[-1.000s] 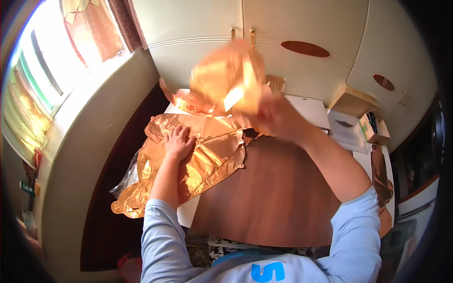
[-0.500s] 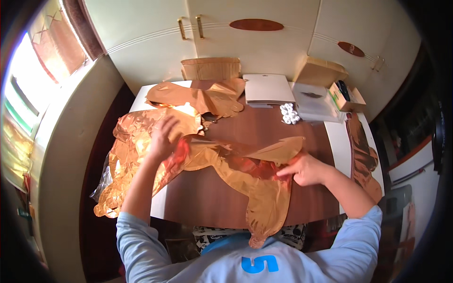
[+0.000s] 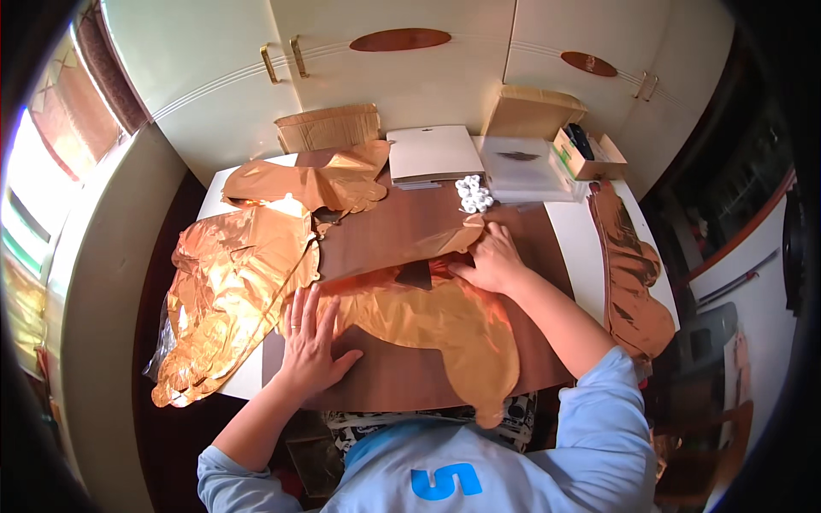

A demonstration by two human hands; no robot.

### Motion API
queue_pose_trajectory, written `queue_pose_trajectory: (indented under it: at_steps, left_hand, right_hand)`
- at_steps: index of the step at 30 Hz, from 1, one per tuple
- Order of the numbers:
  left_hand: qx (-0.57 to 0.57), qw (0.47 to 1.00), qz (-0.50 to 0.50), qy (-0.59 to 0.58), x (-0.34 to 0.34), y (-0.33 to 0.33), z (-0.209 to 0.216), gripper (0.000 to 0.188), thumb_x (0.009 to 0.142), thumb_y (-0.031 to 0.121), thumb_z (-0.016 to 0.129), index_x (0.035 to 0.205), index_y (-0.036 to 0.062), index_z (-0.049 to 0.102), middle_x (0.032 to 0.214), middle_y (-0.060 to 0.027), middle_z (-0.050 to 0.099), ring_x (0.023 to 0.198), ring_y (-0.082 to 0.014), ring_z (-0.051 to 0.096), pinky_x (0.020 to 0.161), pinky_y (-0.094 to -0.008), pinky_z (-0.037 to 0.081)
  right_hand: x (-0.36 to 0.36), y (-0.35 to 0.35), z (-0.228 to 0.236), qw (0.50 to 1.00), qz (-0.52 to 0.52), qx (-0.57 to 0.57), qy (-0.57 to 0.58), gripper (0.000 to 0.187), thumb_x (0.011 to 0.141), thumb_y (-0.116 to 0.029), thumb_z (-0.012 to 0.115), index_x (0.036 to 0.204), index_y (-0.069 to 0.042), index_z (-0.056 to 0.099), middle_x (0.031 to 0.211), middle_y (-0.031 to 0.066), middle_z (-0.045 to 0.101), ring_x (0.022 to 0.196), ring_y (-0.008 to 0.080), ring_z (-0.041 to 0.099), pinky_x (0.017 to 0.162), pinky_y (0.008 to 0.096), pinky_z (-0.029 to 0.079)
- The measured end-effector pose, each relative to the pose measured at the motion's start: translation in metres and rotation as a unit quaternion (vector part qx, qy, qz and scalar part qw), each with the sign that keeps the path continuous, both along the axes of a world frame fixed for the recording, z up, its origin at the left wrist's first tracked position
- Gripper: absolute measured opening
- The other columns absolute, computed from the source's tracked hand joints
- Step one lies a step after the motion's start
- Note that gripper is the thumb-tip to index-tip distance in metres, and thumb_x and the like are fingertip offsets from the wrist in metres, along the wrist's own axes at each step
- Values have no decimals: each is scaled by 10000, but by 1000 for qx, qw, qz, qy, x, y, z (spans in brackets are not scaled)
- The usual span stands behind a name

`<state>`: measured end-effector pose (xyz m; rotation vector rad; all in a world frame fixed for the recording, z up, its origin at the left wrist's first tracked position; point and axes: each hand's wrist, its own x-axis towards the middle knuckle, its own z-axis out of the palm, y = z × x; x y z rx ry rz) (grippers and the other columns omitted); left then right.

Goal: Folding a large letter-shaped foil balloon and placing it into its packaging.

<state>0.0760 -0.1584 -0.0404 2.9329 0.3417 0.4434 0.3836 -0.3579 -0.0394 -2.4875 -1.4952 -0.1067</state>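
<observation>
A flat, deflated gold-orange foil balloon [image 3: 479,342] lies across the brown table in front of me, its rounded end hanging over the near edge. Its far part is folded over, and the opening between the layers glows reddish. My left hand [image 3: 310,346] rests palm down on the balloon's left part and the table, fingers stretched out and thumb apart. At the far right corner of the foil my right hand [image 3: 494,261] grips the folded edge, thumb toward the reddish layer; its fingertips are partly hidden. More crumpled shiny foil balloons [image 3: 231,291] lie beside my left hand.
Another matte foil piece [image 3: 308,178] lies at the back left. Farther back are a white flat stack [image 3: 432,154], white ribbon rolls [image 3: 475,195], a clear plastic sheet [image 3: 526,175] and a small open box [image 3: 603,158]. Brownish foil [image 3: 629,274] covers the right edge.
My left hand has come down from above the foil to lie flat on it. My right hand has moved away from me and left, taking the foil's edge along. The view has shifted right.
</observation>
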Motion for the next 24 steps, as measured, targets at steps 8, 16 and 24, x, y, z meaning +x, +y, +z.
queue_pose_trajectory:
  at_steps: [8,16,24]
  left_hand:
    - [15,999,-27,41,-17,-28,21,680,790,434,730,1339,78,543,1474,-212,404,1319,-437,428,1063,-526,380]
    - [-94,968,-229,-33,73,-26,25,375,829,198,699,1171,56,638,1271,-147,578,1156,-384,562,986,-484,453]
    - [-56,988,-136,46,93,9,-24,649,881,381,616,1442,102,445,1519,-170,378,1439,-374,283,1173,-521,205]
  right_hand:
    - [20,-17,-20,996,81,-9,41,614,845,-410,659,1372,-124,525,1490,170,407,1414,375,297,1167,536,202]
    - [15,-20,-23,992,115,8,51,593,890,-406,605,1395,-113,497,1532,170,345,1433,371,269,1172,533,188]
    - [14,-57,-28,992,120,-9,23,602,949,-406,554,1455,-100,437,1556,155,328,1452,336,262,1182,495,176]
